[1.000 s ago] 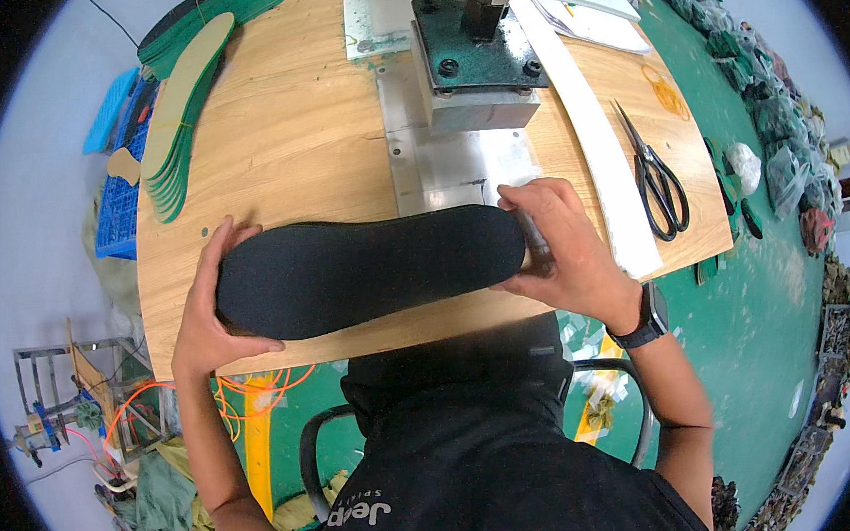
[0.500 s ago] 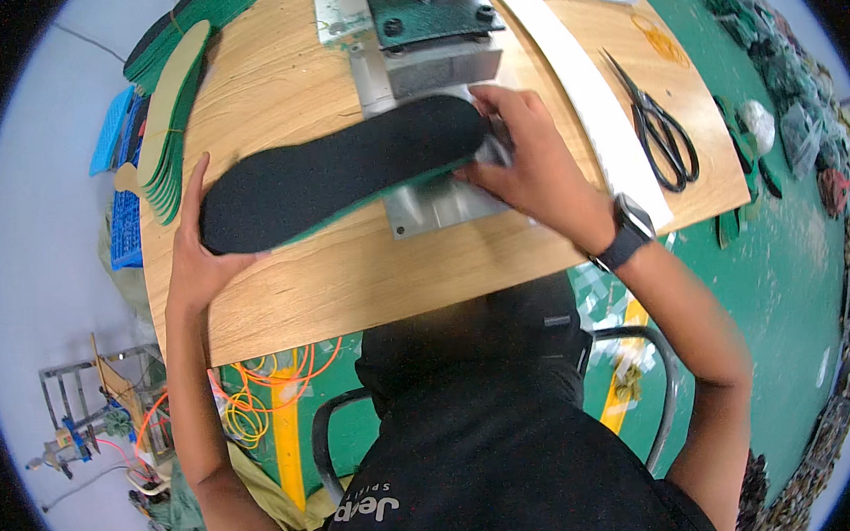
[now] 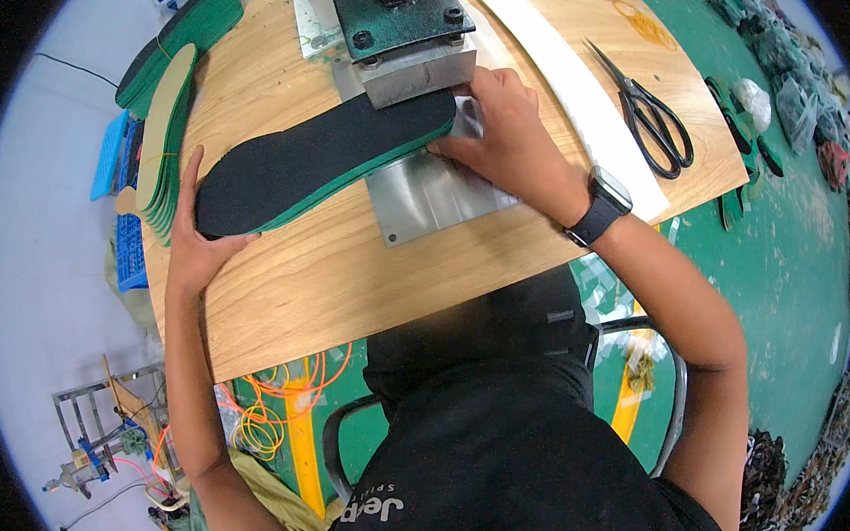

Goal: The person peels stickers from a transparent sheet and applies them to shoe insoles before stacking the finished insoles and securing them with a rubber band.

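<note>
A shoe insole [image 3: 312, 165] with a black top and green edge lies between my two hands, slanting up to the right. My left hand [image 3: 198, 250] cups its rounded left end, the thumb along the near edge and the fingers along the far side. With thumb and fingers, my right hand [image 3: 509, 129] grips the other end beside the press. The press's steel block [image 3: 421, 74], bolted below a dark plate [image 3: 400, 19], overlaps the insole's far edge; whether they touch I cannot tell. Beneath the right end is a shiny metal base plate [image 3: 431, 202].
Tied stacks of insoles, one beige-topped [image 3: 165, 116] and one dark [image 3: 178, 49], stand at the table's left edge beside blue baskets [image 3: 130, 249]. Right of the press lie a long white strip [image 3: 549, 63], black scissors [image 3: 652, 120] and yellow rubber bands [image 3: 646, 23].
The insole's right end has moved in beneath the front of the press's steel block. Both hands keep their hold on it, and the view has shifted slightly.
</note>
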`<action>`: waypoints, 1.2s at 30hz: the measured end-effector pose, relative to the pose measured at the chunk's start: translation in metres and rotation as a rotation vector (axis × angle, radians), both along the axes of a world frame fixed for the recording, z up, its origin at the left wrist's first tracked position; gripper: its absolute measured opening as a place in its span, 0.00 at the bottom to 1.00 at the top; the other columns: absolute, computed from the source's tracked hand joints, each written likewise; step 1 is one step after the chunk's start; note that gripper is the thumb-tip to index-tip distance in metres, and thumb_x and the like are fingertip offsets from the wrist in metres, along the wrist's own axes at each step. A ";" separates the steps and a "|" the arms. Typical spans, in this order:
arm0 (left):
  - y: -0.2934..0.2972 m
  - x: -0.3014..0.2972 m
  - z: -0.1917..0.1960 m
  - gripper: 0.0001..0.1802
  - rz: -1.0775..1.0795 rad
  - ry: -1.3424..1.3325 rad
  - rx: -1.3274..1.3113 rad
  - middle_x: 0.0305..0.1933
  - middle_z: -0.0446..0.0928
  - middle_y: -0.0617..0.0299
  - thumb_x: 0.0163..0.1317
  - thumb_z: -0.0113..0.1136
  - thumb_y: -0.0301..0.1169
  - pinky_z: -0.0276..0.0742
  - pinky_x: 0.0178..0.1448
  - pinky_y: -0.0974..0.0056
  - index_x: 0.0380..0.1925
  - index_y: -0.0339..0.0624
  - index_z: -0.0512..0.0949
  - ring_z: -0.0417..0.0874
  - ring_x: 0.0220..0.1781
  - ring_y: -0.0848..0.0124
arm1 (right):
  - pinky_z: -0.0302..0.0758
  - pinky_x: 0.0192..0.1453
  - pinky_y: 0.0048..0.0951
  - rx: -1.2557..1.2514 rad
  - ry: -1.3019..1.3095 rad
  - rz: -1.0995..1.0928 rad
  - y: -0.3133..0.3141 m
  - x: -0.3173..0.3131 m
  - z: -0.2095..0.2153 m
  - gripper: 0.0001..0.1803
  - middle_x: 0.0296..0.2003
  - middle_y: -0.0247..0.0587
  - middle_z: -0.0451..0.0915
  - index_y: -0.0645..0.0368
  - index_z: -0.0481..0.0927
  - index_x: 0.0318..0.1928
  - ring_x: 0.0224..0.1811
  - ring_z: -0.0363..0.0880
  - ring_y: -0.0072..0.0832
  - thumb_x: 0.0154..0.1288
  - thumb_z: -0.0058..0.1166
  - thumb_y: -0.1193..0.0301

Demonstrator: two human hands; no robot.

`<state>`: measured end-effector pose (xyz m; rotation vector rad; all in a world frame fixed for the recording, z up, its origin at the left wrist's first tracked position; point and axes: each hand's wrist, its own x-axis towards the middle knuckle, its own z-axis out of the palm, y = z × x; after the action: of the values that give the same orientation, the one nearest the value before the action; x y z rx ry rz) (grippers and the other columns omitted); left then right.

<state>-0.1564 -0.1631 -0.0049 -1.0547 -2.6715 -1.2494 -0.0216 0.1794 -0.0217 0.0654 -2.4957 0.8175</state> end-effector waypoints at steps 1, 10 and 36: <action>0.000 0.000 0.000 0.66 0.001 -0.021 0.005 0.68 0.62 0.56 0.22 0.79 0.43 0.60 0.69 0.58 0.68 0.46 0.56 0.67 0.65 0.61 | 0.59 0.54 0.41 -0.001 0.001 0.002 -0.001 0.000 0.000 0.31 0.44 0.45 0.76 0.59 0.70 0.51 0.50 0.67 0.43 0.44 0.69 0.68; 0.010 0.005 0.010 0.62 -0.007 -0.001 0.039 0.68 0.61 0.53 0.30 0.76 0.36 0.61 0.68 0.59 0.70 0.47 0.51 0.68 0.64 0.59 | 0.61 0.55 0.40 0.007 0.010 -0.034 -0.001 0.006 0.006 0.31 0.44 0.46 0.75 0.61 0.70 0.51 0.50 0.67 0.43 0.45 0.68 0.68; 0.167 0.152 0.009 0.10 -0.272 -0.968 0.230 0.31 0.79 0.63 0.66 0.51 0.28 0.75 0.33 0.72 0.38 0.33 0.79 0.79 0.29 0.78 | 0.72 0.41 0.38 -0.075 0.127 -0.169 0.006 0.149 0.043 0.16 0.36 0.48 0.74 0.63 0.74 0.41 0.37 0.73 0.43 0.52 0.60 0.73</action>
<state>-0.0040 0.0035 0.0045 -0.9509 -2.8567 -2.5971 0.1275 0.1852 0.0209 -0.1141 -2.3134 0.8087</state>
